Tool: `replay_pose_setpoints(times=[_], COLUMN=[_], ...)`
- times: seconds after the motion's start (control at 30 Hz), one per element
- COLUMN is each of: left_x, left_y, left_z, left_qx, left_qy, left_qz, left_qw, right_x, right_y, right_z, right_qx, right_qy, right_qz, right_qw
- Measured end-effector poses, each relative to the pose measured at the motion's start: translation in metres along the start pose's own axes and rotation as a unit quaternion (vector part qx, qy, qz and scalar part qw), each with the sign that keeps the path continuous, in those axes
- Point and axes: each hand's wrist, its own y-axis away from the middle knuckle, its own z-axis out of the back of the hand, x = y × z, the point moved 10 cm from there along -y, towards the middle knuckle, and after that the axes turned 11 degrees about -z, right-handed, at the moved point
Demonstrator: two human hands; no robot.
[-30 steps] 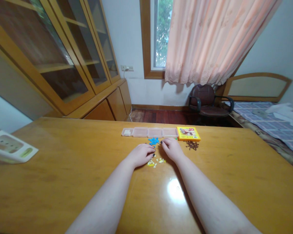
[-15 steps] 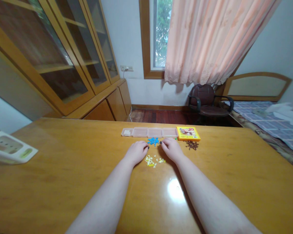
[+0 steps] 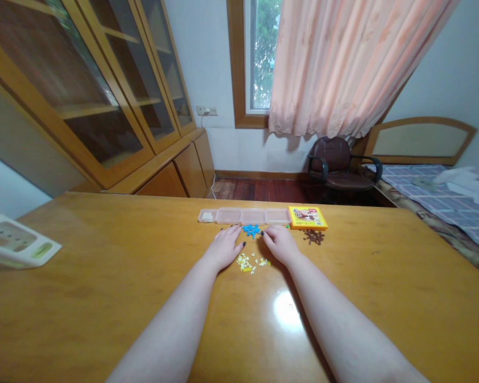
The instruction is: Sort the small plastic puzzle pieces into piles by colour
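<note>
A small heap of blue building-brick pieces (image 3: 251,231) lies between my two hands on the wooden table. My left hand (image 3: 223,249) rests palm down at its left side, fingers stretched forward and the thumb apart, holding nothing. My right hand (image 3: 280,243) is curled at the right edge of the heap, its dark-nailed thumb toward the blue pieces. Whatever its fingers hold, if anything, is hidden. Nearer me lie cream and yellow pieces (image 3: 247,263), loosely scattered. Brown pieces (image 3: 313,237) form another pile to the right of my right hand.
Behind the heaps runs a row of clear plastic trays (image 3: 229,215), a small pale item in the leftmost. A yellow box (image 3: 307,217) stands at their right end, a green piece (image 3: 287,227) beside it. A white plastic holder (image 3: 22,240) sits far left. The table's far edge lies just beyond.
My left hand has opened from a curled pose, its fingers now stretched forward and its thumb spread. The blue heap looks slightly more gathered. My right hand has hardly moved.
</note>
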Motion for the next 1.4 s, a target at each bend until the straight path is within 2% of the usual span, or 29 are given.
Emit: replay_pose_setpoints(times=[0.17,0.37,0.43,0.53,0.6,0.8,0.93,1.03,1.1,1.2,1.3,1.4], left_x=[0.001,-0.001,-0.001,-0.005,-0.021,-0.095,-0.122,-0.135,-0.135,-0.122,-0.106,-0.098], left_y=[-0.002,0.002,0.008,0.022,0.026,0.01,0.011,0.017,0.019,0.021,0.02,0.019], left_z=[-0.019,-0.019,-0.022,-0.036,-0.047,-0.051,-0.052,-0.058,-0.062,-0.066,-0.061,-0.054], left_qx=[0.058,0.072,0.083,0.12,0.135,0.099,0.116,0.126,0.129,0.136,0.128,0.112], left_qy=[0.011,0.035,0.031,0.018,0.019,0.032,0.03,0.013,-0.007,-0.046,-0.076,-0.083], left_qz=[0.001,0.007,0.039,0.129,0.145,-0.026,-0.108,-0.145,-0.138,-0.099,-0.074,-0.08], left_qw=[0.998,0.997,0.995,0.984,0.98,0.994,0.987,0.981,0.982,0.985,0.986,0.987], right_x=[0.0,-0.004,-0.005,-0.007,-0.008,-0.011,-0.013,-0.014,-0.015,-0.013,-0.012,-0.011], right_y=[0.0,-0.001,-0.001,-0.001,-0.001,-0.002,-0.002,-0.003,-0.003,-0.004,-0.004,-0.005], right_z=[-0.001,0.0,0.001,0.003,0.004,0.007,0.009,0.01,0.01,0.009,0.008,0.006], right_qx=[0.001,-0.005,-0.011,-0.021,-0.026,-0.033,-0.037,-0.042,-0.043,-0.04,-0.038,-0.032], right_qy=[0.003,-0.014,-0.026,-0.041,-0.048,-0.078,-0.089,-0.088,-0.085,-0.082,-0.078,-0.069], right_qz=[0.003,-0.009,-0.011,-0.013,-0.013,-0.026,-0.03,-0.03,-0.03,-0.024,-0.02,-0.023], right_qw=[1.0,1.0,1.0,0.999,0.998,0.996,0.995,0.995,0.995,0.996,0.996,0.997])
